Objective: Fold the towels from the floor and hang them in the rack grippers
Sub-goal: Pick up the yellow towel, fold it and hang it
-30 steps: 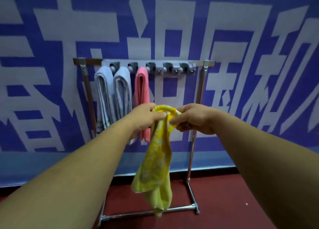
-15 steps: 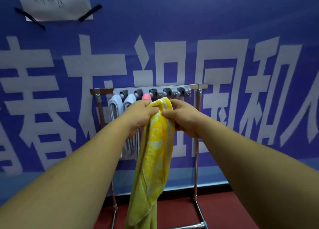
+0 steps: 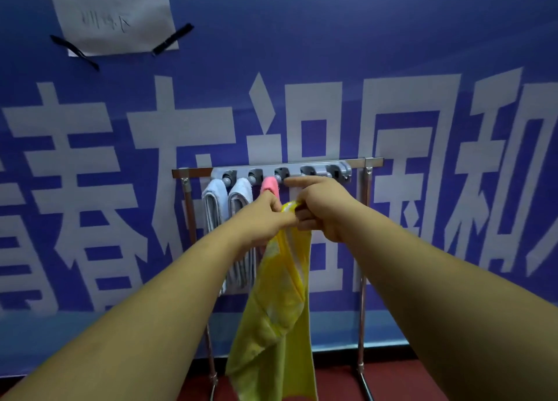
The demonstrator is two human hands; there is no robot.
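A yellow towel (image 3: 276,313) hangs down from both my hands, its top bunched between them. My left hand (image 3: 265,216) pinches the top fold from the left. My right hand (image 3: 321,207) grips it from the right, with the index finger stretched out toward the grey gripper bar (image 3: 314,169) of the metal rack (image 3: 367,219). Two white-blue folded towels (image 3: 225,219) and a pink towel (image 3: 269,185) hang in the three left grippers. The two right grippers hold nothing. My hands hide most of the pink towel.
The rack stands on a dark red floor (image 3: 338,382) against a blue banner with large white characters (image 3: 422,159). A white paper sheet (image 3: 114,17) is taped high on the banner at the left.
My hands have lifted the yellow towel's top closer to the gripper bar. My right index finger has stretched out toward it. The view has tilted upward.
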